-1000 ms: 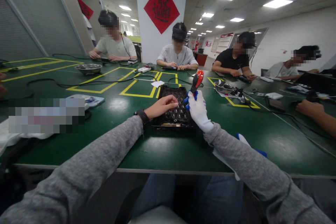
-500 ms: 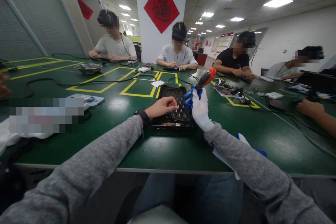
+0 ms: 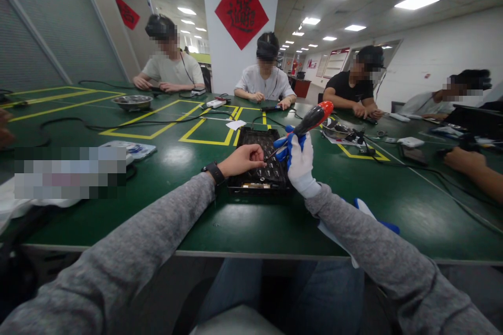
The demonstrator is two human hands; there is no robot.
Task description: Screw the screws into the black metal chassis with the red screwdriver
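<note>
While screwdriver (image 3: pixel 313 119) leans, right grip (image 3: pixel 301 163) holds it

1 black case (image 3: pixel 244 191), clock centre | 1 screwdriver (image 3: pixel 314 118), 2 o'clock | 2 wearer's hands (image 3: pixel 247 160) | 2 metal bowls (image 3: pixel 132 103), 10 and 2 o'clock | 1 large red sign (image 3: pixel 242 10), 12 o'clock | 4 people across (image 3: pixel 265 81), 10 to 2 o'clock

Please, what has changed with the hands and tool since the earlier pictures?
The right hand, holding the red-black screwdriver, shifted slightly right; the screwdriver tipped from nearly upright to leaning right. The left hand curled in near the tip; its grip is unclear. The black case stayed.
</note>
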